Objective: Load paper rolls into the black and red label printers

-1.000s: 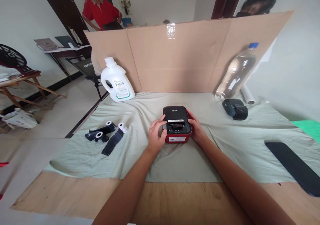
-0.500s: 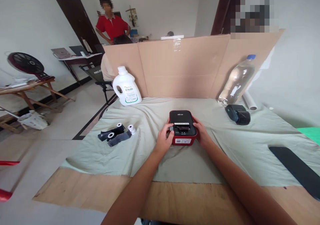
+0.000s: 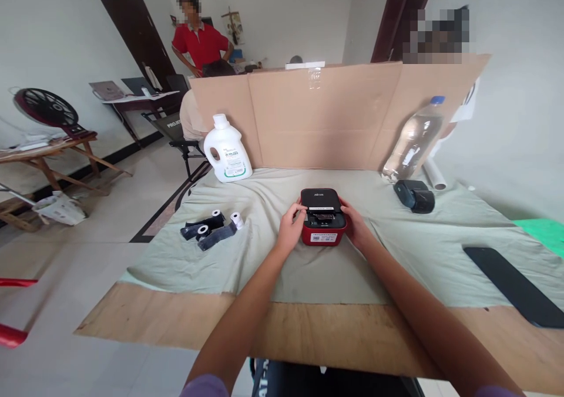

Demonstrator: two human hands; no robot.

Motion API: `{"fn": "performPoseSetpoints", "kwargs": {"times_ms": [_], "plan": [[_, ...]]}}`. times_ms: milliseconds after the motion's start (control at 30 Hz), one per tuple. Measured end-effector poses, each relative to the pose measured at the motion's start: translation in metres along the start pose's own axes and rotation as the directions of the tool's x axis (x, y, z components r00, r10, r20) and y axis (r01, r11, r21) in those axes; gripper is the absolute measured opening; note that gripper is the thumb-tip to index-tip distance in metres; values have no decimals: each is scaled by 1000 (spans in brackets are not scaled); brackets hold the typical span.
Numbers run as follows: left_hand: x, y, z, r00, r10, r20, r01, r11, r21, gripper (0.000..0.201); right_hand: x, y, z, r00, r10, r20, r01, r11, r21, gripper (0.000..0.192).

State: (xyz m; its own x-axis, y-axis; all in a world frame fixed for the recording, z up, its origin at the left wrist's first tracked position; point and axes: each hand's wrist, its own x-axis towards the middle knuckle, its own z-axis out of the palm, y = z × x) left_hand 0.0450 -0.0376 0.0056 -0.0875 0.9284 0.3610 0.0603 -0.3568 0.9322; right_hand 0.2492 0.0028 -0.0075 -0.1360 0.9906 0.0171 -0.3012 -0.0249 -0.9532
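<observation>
A small red and black label printer (image 3: pixel 326 238) sits on the cloth in front of me, with a white label on its front. Its black lid (image 3: pixel 318 197) looks slightly raised at the front edge, showing a dark gap. My left hand (image 3: pixel 291 228) holds the lid's left side, thumb and fingers at its front corner. On the opposite side, my right hand (image 3: pixel 353 224) grips the lid's edge, its fingertips partly hidden. To the left lie several dark rolls (image 3: pixel 214 231) with white cores, partly unwound.
A white jug (image 3: pixel 229 153) and a clear bottle (image 3: pixel 414 141) stand before a cardboard screen (image 3: pixel 317 121). Near the bottle are a dark roll-like object (image 3: pixel 414 196) and a white tube (image 3: pixel 435 175). A black phone (image 3: pixel 513 285) lies right. A person in red (image 3: pixel 200 44) stands behind.
The printer's lid has come up slightly at its front, with both hands at its sides. The left fingers have moved onto the lid's edge. The view has shifted a little.
</observation>
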Motion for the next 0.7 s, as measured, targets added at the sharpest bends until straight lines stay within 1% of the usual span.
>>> {"fn": "performPoseSetpoints", "kwargs": {"times_ms": [67,100,133,167,233,267,333,433,533,600,700], "plan": [[15,-1,-1,999,-40,-18,38,995,-88,10,3,-6,-4,1000,15,23,-15,1000,-22,56],[24,-1,-2,996,-89,-13,87,988,-131,10,4,-9,-5,999,24,32,-24,999,-28,55],[31,0,-4,988,-152,5,150,975,-166,20,7,-12,-7,999,36,39,-34,999,-32,55],[38,0,-6,975,-218,40,222,956,-192,33,9,-14,-7,998,49,44,-47,998,-36,54],[49,2,-11,932,-336,140,359,912,-201,55,14,-18,-8,996,74,50,-72,996,-44,53],[52,2,-13,907,-377,187,410,892,-191,61,15,-19,-8,995,84,56,-81,996,-46,52],[55,1,-16,871,-425,246,471,864,-175,66,17,-21,-7,992,92,85,-88,995,-52,51],[53,-2,-17,852,-411,325,484,854,-190,72,14,-20,-6,988,82,133,-76,996,-50,51],[48,-5,-18,835,-349,426,469,856,-219,69,10,-16,-4,990,59,130,-58,998,-15,53],[47,-6,-20,828,-334,451,469,853,-230,66,10,-13,-4,991,45,128,-47,999,10,54],[49,-5,-24,815,-342,468,489,840,-237,64,13,-11,-5,988,45,146,-47,999,12,53]]}}
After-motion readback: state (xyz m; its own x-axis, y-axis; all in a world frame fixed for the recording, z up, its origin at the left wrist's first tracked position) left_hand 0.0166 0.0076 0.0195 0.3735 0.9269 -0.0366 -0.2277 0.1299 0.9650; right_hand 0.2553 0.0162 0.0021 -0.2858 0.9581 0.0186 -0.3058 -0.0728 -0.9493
